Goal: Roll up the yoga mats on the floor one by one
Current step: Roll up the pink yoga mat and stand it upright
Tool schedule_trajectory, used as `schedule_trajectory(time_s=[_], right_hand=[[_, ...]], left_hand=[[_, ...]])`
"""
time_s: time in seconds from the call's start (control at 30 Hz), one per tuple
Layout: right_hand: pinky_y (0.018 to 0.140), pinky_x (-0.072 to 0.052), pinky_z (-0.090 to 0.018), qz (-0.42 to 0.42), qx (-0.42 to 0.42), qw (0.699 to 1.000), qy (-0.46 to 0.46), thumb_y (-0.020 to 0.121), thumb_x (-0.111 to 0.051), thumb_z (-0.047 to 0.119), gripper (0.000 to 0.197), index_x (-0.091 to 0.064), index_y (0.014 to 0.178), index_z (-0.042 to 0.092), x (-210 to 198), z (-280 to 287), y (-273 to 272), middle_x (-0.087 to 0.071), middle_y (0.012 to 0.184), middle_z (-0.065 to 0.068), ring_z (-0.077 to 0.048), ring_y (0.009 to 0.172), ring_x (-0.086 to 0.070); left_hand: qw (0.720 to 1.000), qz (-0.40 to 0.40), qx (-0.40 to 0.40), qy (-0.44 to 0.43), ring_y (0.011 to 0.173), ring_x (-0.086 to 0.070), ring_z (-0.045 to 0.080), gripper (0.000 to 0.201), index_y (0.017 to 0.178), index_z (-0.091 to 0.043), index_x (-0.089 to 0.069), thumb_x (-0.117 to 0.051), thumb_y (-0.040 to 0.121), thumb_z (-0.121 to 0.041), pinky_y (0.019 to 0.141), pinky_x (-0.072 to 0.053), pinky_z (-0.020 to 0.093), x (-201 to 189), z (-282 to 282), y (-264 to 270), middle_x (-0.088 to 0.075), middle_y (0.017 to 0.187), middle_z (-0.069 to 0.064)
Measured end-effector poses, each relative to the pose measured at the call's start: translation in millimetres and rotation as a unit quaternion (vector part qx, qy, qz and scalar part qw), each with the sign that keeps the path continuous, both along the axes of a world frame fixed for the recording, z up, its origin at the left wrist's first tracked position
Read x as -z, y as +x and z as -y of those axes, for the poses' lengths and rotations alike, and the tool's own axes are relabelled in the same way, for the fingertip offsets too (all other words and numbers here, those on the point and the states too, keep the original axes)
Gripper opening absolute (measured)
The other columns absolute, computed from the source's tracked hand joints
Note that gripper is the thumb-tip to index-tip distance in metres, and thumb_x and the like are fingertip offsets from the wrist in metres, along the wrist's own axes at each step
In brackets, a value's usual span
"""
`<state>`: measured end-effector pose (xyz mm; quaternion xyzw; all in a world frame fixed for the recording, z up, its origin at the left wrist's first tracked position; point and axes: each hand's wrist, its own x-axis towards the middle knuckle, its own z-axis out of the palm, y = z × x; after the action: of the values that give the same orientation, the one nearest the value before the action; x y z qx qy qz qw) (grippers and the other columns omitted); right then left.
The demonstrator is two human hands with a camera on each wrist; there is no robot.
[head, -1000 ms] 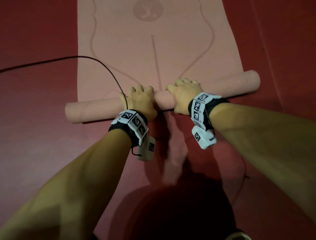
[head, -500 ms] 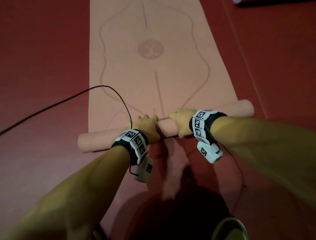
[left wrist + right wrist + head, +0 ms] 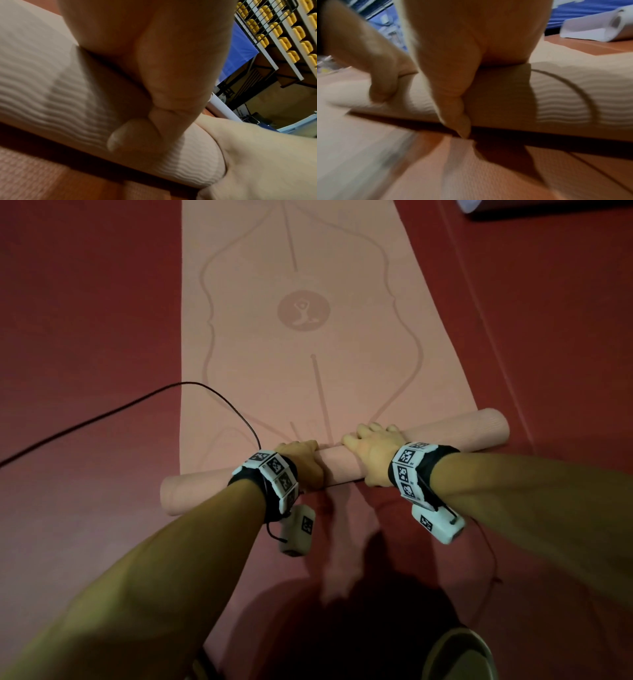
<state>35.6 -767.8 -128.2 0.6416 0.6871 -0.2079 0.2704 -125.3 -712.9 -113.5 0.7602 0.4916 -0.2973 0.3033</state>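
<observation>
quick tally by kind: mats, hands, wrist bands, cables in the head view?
Mat: 1, pink, partly rolled
Hands: 2, left and right, both on the roll
Wrist bands: 2, left and right
Cable: 1, black, crossing the mat's left edge
Total: 6

Head view above, two wrist views low

Head camera looks down from above; both wrist cameras sit close behind the thumbs, sharing the rolled mat (image 3: 455, 428).

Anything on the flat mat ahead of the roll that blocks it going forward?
Yes: a black cable loops over the flat mat just ahead of the roll, on the left, running to the left hand. The right hand also holds the roll. Nothing else visible.
</observation>
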Motion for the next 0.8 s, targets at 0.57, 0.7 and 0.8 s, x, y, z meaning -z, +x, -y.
schedule_trajectory(time_s=[0.57, 0.7, 0.8], right_hand=[[0.092, -0.045, -0.042, -0.029, -0.011, 0.999, -0.018, 0.062, -0.082, 0.043, 0.078, -0.045, 0.13, 0.031, -9, -26, 7, -0.047, 0.122, -0.001, -0.025, 0.114, -0.047], [0.097, -0.037, -0.046, 0.0, -0.006, 0.998, 0.065, 0.071, -0.078, 0.035, 0.073, -0.041, 0.133, 0.026, 1, -13, 2, -0.044, 0.128, -0.006, -0.028, 0.119, -0.042], [0.097, -0.036, -0.046, -0.01, 0.007, 0.998, 0.056, 0.07, -0.078, 0.04, 0.075, -0.039, 0.133, 0.027, 2, -17, 1, -0.044, 0.128, -0.006, -0.028, 0.12, -0.043]], left_hand=[[0.998, 0.021, 0.006, 0.06, 0.113, -0.054, 0.029, 0.055, 0.122, -0.033, -0.051, -0.073, 0.071, -0.04, 0.086, -0.042, 0.041, 20, -10, -1, -0.056, 0.118, 0.002], [0.997, 0.061, -0.035, -0.044, 0.093, -0.061, 0.023, 0.034, 0.104, -0.027, -0.055, -0.071, 0.074, -0.027, 0.073, -0.046, 0.029, 12, -29, 0, -0.065, 0.1, 0.0], [0.996, 0.06, -0.054, -0.036, 0.094, -0.061, 0.022, 0.035, 0.107, -0.024, -0.056, -0.071, 0.075, -0.023, 0.074, -0.046, 0.03, 10, -30, 0, -0.065, 0.1, -0.001]])
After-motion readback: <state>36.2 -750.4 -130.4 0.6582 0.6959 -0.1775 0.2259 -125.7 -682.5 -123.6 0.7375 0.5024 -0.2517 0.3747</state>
